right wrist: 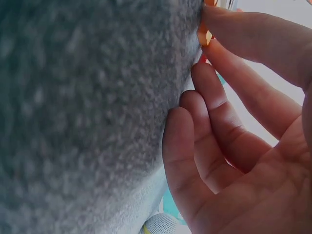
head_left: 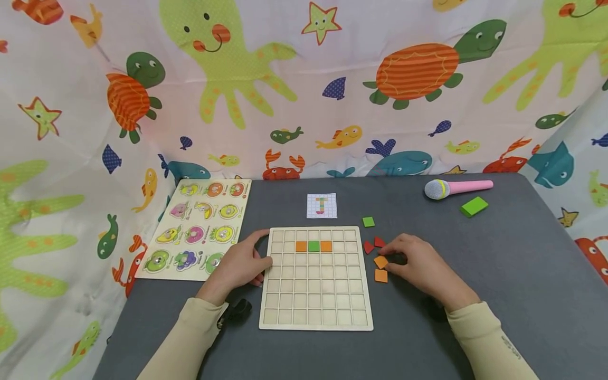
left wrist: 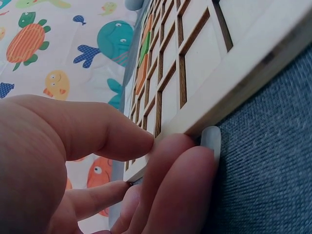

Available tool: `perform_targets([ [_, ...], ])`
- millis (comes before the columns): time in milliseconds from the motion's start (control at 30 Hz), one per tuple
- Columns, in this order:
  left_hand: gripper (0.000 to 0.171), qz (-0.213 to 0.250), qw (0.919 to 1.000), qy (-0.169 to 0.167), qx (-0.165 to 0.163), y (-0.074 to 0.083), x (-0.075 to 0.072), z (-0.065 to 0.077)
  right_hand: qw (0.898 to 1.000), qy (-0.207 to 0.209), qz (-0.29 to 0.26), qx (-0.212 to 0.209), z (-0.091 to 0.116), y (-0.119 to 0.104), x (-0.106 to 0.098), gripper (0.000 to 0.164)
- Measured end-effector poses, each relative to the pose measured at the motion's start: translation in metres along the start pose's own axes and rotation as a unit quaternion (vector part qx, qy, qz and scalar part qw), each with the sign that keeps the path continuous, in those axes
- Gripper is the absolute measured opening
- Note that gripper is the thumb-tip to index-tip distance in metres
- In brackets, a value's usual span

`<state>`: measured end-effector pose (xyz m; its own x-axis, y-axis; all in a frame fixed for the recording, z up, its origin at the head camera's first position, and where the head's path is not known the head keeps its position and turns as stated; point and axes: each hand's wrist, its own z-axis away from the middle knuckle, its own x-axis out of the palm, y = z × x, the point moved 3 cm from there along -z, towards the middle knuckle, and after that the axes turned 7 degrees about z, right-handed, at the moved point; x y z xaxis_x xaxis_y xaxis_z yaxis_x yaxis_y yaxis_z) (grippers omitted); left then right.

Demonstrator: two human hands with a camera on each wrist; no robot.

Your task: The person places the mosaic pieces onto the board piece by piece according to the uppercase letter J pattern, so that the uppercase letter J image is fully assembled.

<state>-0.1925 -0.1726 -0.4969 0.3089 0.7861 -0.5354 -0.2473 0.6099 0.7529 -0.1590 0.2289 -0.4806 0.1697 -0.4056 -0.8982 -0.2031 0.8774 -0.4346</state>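
Note:
A wooden grid board point(head_left: 315, 295) lies on the grey table, with an orange, green and orange row of square tiles point(head_left: 314, 246) in its second row. At its left edge my left hand point(head_left: 241, 264) grips the frame; in the left wrist view the thumb point(left wrist: 122, 134) lies on the rim and fingertips tuck against the side. To the right of the board, thumb and index finger of my right hand point(head_left: 420, 266) pinch an orange square tile point(head_left: 381, 262). A second orange tile point(head_left: 381, 276) lies just below it, and two red pieces point(head_left: 369, 247) lie above.
Behind the board lie a small pattern card point(head_left: 321, 206) and a loose green tile point(head_left: 368, 222). A fruit puzzle board point(head_left: 195, 227) is at the left. At the back right are a pink toy microphone point(head_left: 458, 188) and a green block point(head_left: 474, 207). A sea-animal cloth point(head_left: 304, 105) hangs behind.

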Motion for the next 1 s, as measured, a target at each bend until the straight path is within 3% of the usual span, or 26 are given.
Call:
perform_targets([
  [1000, 0.077, -0.002, 1.0000, 0.000, 0.004, 0.0007, -0.0011, -0.0004, 1.000, 0.005, 0.024, -0.009, -0.0031, -0.0027, 0.0001, 0.022],
])
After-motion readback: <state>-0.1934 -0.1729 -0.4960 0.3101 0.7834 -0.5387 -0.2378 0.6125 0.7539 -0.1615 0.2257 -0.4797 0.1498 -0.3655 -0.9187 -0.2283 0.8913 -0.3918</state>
